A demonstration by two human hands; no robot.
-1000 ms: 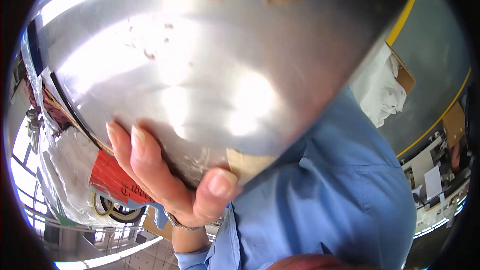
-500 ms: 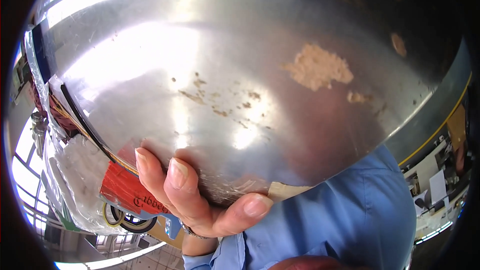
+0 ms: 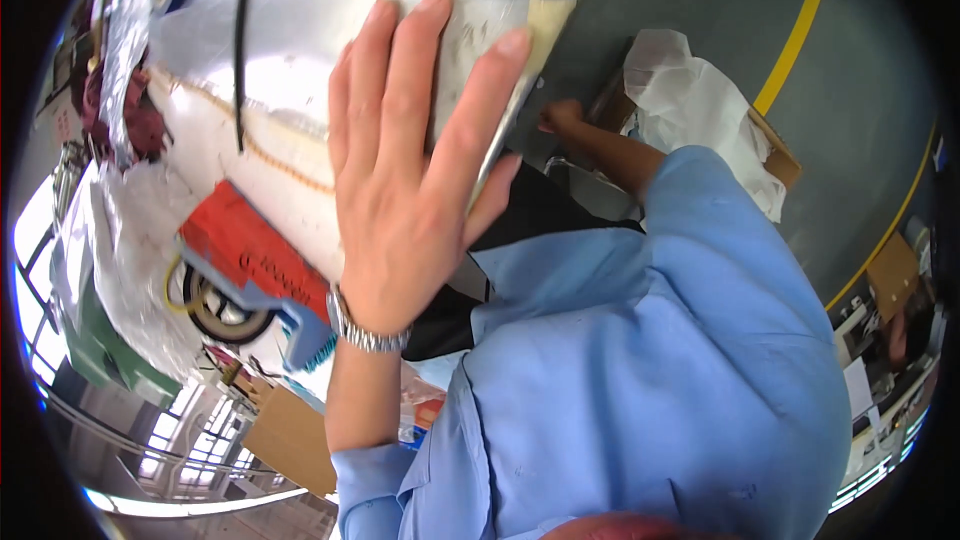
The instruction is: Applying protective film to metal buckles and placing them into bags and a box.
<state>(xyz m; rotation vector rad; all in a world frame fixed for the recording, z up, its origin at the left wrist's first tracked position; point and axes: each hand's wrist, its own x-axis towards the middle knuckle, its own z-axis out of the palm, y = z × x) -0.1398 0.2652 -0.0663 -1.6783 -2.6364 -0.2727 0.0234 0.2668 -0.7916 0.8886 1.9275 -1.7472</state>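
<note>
The left hand (image 3: 410,190) lies flat and open on a big shiny metal bowl (image 3: 330,0), fingers spread, with the thumb hooked over the thin rim. The bowl is smooth and silver, with small tan crumbs stuck by the fingertips. A silver watch band (image 3: 365,325) sits on the wrist below the bowl. The right hand (image 3: 560,118) shows just past the bowl's rim, low near the grey floor (image 3: 700,20); it is too small to tell if it is open or closed. A soft blue shirt (image 3: 640,370) fills the space below the bowl. A crinkly white bag (image 3: 690,100) sits in a brown box beyond the rim.
</note>
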